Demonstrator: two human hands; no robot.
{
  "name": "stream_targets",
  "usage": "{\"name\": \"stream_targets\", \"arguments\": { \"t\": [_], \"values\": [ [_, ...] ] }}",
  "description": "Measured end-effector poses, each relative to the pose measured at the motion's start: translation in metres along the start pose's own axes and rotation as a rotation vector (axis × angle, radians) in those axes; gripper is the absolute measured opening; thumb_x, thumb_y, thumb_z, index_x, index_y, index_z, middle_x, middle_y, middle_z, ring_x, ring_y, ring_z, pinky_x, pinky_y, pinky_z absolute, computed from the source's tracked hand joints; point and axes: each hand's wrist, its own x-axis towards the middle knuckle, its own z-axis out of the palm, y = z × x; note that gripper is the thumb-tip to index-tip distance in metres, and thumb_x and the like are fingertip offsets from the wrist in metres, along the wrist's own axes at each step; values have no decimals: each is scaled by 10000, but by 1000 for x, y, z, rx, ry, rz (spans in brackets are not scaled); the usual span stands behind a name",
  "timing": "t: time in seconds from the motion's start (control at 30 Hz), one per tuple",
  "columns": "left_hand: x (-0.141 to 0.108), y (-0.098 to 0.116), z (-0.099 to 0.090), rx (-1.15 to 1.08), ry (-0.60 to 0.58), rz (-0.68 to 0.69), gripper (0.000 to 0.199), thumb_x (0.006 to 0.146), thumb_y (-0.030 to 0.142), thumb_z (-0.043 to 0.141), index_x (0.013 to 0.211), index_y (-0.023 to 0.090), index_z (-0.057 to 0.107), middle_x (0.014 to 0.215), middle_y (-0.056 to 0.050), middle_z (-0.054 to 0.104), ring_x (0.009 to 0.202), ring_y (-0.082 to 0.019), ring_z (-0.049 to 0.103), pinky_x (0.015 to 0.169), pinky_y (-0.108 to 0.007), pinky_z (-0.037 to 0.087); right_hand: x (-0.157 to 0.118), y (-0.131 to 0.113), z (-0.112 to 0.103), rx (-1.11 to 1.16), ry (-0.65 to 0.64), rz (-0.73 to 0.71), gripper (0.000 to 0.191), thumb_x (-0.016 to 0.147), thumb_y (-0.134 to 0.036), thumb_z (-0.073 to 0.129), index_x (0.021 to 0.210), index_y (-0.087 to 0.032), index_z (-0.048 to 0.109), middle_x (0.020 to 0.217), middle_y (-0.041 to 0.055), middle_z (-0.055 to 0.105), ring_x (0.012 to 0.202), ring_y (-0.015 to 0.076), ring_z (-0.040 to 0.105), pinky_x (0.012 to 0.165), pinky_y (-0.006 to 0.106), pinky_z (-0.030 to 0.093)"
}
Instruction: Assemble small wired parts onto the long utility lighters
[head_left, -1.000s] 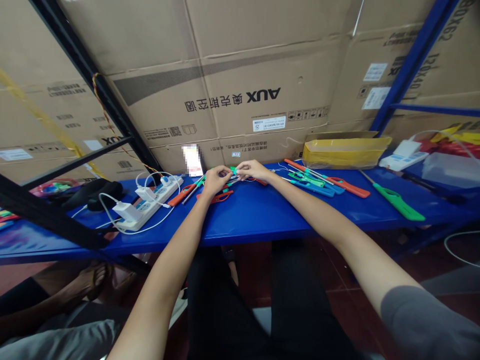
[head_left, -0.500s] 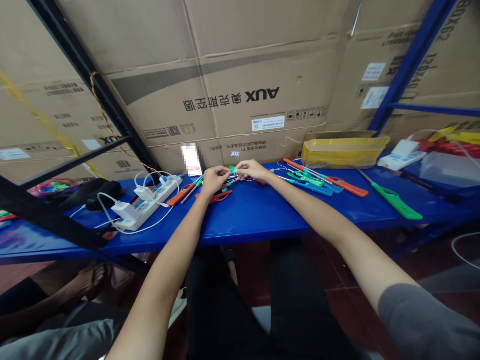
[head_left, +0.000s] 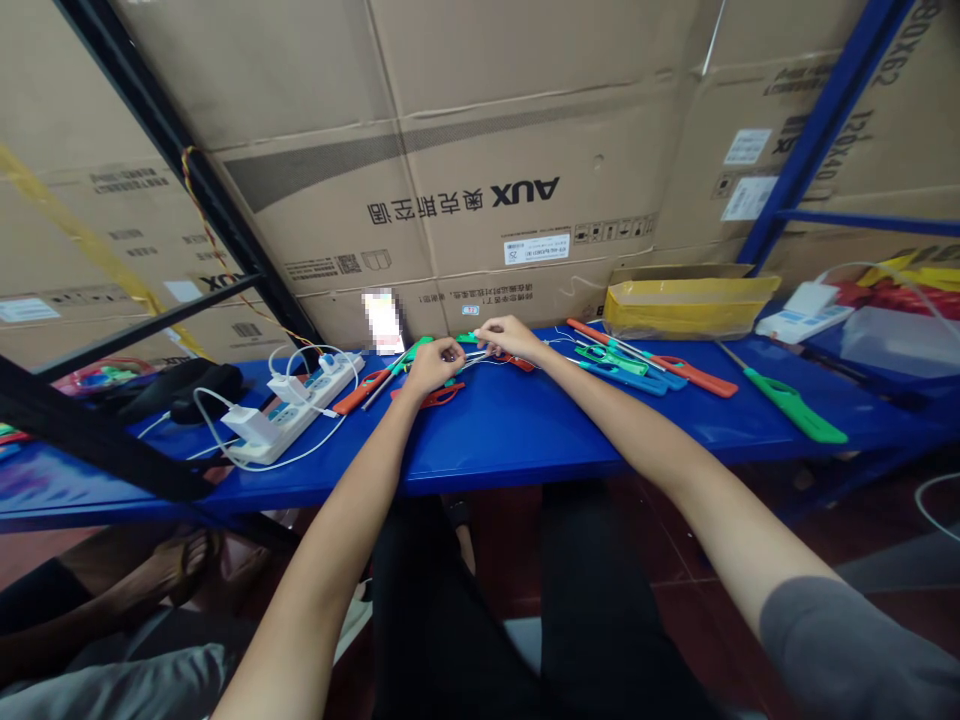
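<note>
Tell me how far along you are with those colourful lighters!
Hard to say for sure. Maybe done: a long orange plastic lighter and a long blue plastic lighter lie to the right on the blue metal shelf. In hand: the left hand and right hand meet over a thin white wire. Maybe left: another orange plastic lighter near the left hand.

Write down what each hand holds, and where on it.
The right hand appears to pinch a thin white wire at its fingertips; the left hand closes beside a slim green plastic piece, but what it holds cannot be told.
</note>
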Motion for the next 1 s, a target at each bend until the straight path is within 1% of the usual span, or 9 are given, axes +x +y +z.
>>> {"name": "stream_targets", "arguments": {
  "t": [0.1, 0.2, 0.33, 0.47, 0.57, 0.7, 0.8, 0.9, 1.0],
  "values": [
    [1, 0, 2, 57, -103, 67, 56, 801, 203, 754, 797, 243, 792, 837, -30, 825, 779, -233, 723, 787, -349, 568, 0, 4, -5, -88, 20, -21, 319, 1047, -399, 863, 815, -191, 794, 701, 29, 792, 576, 129, 676, 534, 209, 490],
    [3, -1, 5, 115, -170, 116, 74, 787, 190, 764, 761, 257, 783, 841, -44, 831, 825, -265, 740, 853, -390, 586, -1, 7, -7, -179, 17, -27, 371, 1052, -459, 846, 803, -190, 795, 618, 7, 733, 528, 119, 614, 528, 217, 448],
    [5, -2, 6, 143, -207, 131, 69, 815, 220, 794, 759, 259, 781, 835, -48, 831, 829, -274, 742, 874, -411, 583, -1, 6, -5, -216, 19, -30, 381, 1041, -494, 841, 815, -191, 798, 601, 0, 709, 551, 134, 629, 549, 229, 451],
    [5, -2, 3, 146, -187, 116, 79, 879, 274, 824, 808, 245, 807, 861, -48, 836, 840, -259, 740, 848, -387, 569, -1, 4, -4, -246, 22, -34, 374, 1031, -486, 853, 814, -187, 793, 612, 0, 709, 569, 139, 639, 591, 238, 472],
    [4, -3, 0, 167, -162, 93, 82, 909, 266, 831, 834, 234, 822, 852, -40, 822, 819, -241, 729, 840, -368, 562, -2, 4, -4, -257, 20, -32, 344, 1042, -448, 841, 827, -183, 796, 617, 0, 710, 568, 137, 636, 595, 240, 467],
    [4, -5, -2, 203, -97, 97, 60, 909, 223, 843, 853, 230, 824, 837, -34, 791, 825, -239, 718, 863, -363, 561, -3, 5, -5, -277, 24, -14, 297, 1021, -434, 855, 877, -178, 815, 622, -4, 714, 573, 142, 638, 612, 249, 473],
    [4, -8, -1, 209, -39, 111, 13, 928, 223, 836, 936, 230, 828, 885, -33, 788, 829, -234, 711, 847, -351, 560, -3, 6, -5, -299, 17, -33, 298, 990, -454, 880, 891, -177, 829, 640, 2, 727, 610, 155, 663, 670, 267, 511],
    [3, -10, 0, 191, -4, 125, 141, 937, 236, 852, 1075, 223, 829, 959, -31, 799, 804, -211, 698, 808, -326, 555, -3, 7, -5, -291, -28, -71, 299, 972, -463, 886, 881, -182, 840, 679, 14, 750, 648, 169, 692, 718, 288, 538],
    [3, -11, 1, 167, -1, 139, 232, 947, 232, 855, 1177, 217, 832, 993, -29, 814, 796, -197, 706, 813, -312, 561, -3, 9, -4, -251, -106, -100, 269, 958, -442, 886, 892, -183, 852, 776, 34, 803, 671, 171, 709, 732, 300, 556]
  ]
}}
